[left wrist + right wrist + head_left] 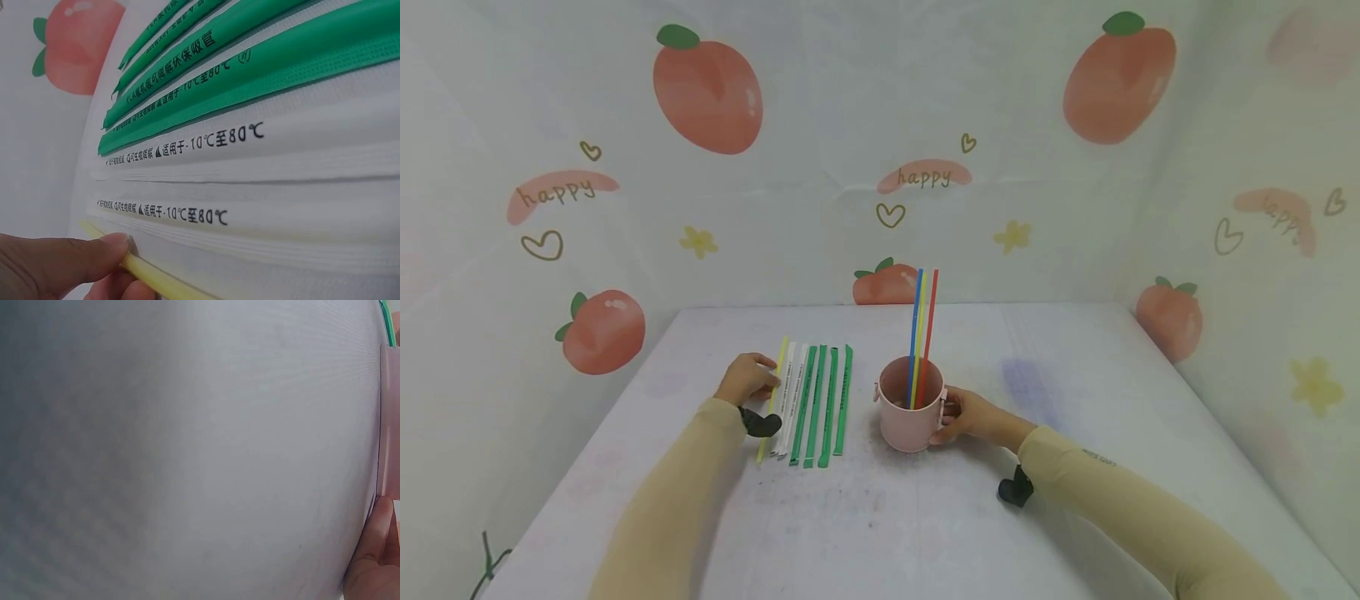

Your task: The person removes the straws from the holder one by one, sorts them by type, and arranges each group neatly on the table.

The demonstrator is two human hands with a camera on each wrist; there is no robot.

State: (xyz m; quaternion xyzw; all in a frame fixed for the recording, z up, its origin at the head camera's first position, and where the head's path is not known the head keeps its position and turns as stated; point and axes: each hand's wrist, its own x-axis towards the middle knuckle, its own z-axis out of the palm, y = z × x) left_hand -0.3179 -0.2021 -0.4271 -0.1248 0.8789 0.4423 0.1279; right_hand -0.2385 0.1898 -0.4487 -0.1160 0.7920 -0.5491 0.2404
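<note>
In the head view my left hand [750, 379] is at the left end of a row of straws, pinching a loose yellow straw [763, 450]. The left wrist view shows the thumb [103, 253] on this straw, with fingers partly hidden below it. Two white paper-wrapped straws [792, 400] lie beside it, then several green-wrapped straws [827, 408]. My right hand [973, 415] holds the right side of a small pink bucket [910, 429] standing on the table. Inside lean a blue straw [915, 325], a yellow one and a red straw [929, 325].
The table [880, 533] has a pale cover with a faint purple patch right of the bucket. Behind it hangs a white curtain [820, 233] printed with fruit and hearts. A dark green cord [490, 558] shows at the lower left.
</note>
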